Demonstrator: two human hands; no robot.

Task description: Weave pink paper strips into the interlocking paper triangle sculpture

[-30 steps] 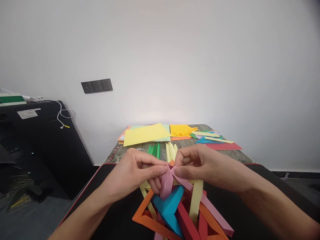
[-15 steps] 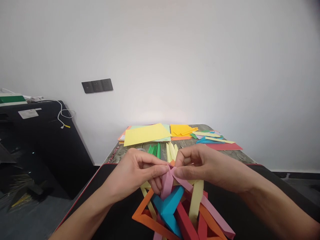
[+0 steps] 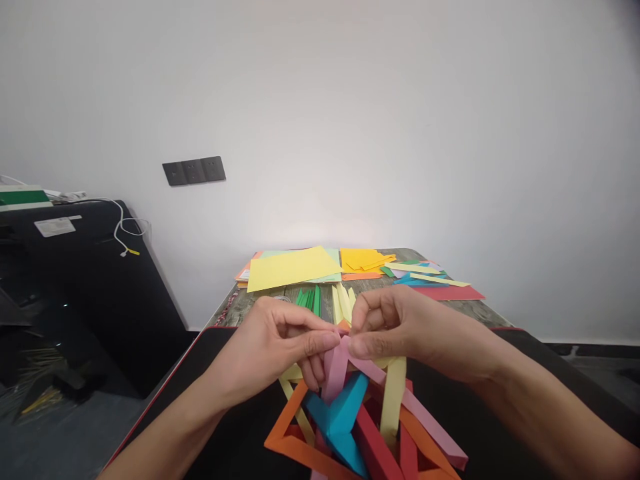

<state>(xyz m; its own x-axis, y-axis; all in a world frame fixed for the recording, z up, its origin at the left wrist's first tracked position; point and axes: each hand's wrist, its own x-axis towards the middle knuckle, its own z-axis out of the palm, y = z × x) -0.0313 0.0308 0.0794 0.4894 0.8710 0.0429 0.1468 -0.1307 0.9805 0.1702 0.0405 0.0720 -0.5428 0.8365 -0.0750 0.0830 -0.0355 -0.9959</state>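
Hidden: lower end of paper model (image 3: 343,423), cut off at bottom of view; pink strip's (image 3: 337,375) tip, covered by fingers.
Partly blocked: green strips (image 3: 309,300) and cream strips (image 3: 342,303), behind left hand (image 3: 280,343) and right hand (image 3: 395,327).
Table (image 3: 470,311), far left corner: yellow sheet (image 3: 290,270).
Table, right edge: red sheet (image 3: 457,293).
Model position: over black mat (image 3: 220,427), table's near side.
Model form: interlocked, folded; blue, red, orange, pink, cream.
Left hand: pinching pink strip.
Right hand: pinching pink paper alongside.

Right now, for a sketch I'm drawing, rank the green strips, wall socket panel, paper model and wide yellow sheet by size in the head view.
Paper model, partly hidden
Wide yellow sheet
Wall socket panel
Green strips
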